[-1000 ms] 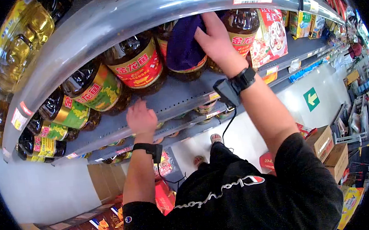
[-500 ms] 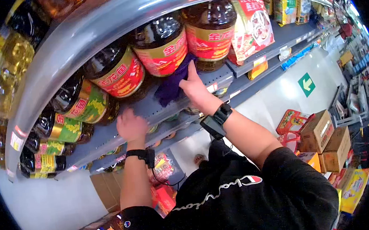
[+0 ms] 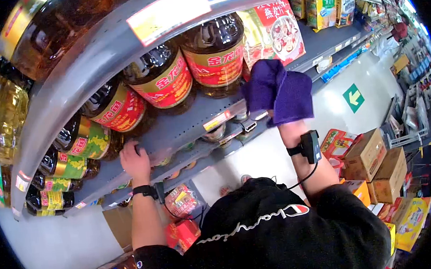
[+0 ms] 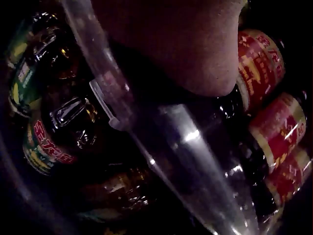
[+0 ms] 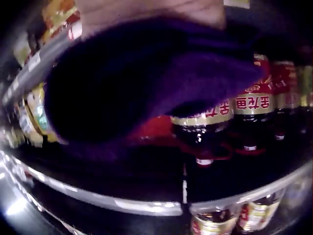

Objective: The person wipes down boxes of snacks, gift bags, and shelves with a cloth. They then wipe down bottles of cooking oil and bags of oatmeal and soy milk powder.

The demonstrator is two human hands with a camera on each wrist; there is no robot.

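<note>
A purple cloth [image 3: 280, 92], folded and draped, covers most of my right hand [image 3: 291, 130] in front of the shelf. In the right wrist view the same cloth [image 5: 146, 83] hangs from the right hand [image 5: 151, 12], whose fingertips are hidden. My left hand [image 3: 135, 162] is at the shelf's front edge, fingers loosely bent, beside a green-labelled oil bottle [image 3: 88, 141]. Red-labelled oil bottles [image 3: 215, 59] stand to its right on the shelf. Only part of the left hand [image 4: 195, 44] shows in the dark left wrist view.
A clear curved rail [image 3: 95, 53] with price tags arches above the bottles. A red and white food packet [image 3: 273, 35] stands right of them. Cardboard boxes [image 3: 364, 156] are on the floor at right, and a green arrow sign [image 3: 354, 98] marks the floor.
The right hand has moved away from the bottles, out to the right, with the purple cloth. The left hand has shifted left and slightly down along the shelf edge. The head view has shifted too.
</note>
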